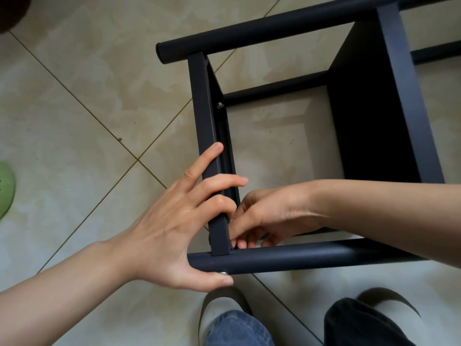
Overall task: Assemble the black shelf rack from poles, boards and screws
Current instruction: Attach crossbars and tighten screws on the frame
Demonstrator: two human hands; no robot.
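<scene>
The black shelf rack lies on its side on the tiled floor. Its near pole (299,258) runs left to right just in front of my feet, and its far pole (262,27) crosses the top. A board (207,116) stands on edge between them at the left, with a second board (374,108) at the right. My left hand (174,226) grips the left board's near end, fingers over its edge, thumb under the near pole beside a silver screw head (222,272). My right hand (264,218) reaches inside that corner, fingertips pinched at the joint; what they hold is hidden.
Another screw (219,105) sits in the left board where an inner pole (274,92) meets it. My two feet in pale slippers (222,313) stand just below the near pole. A green slipper (6,188) lies at the left edge on the beige tiled floor (74,96).
</scene>
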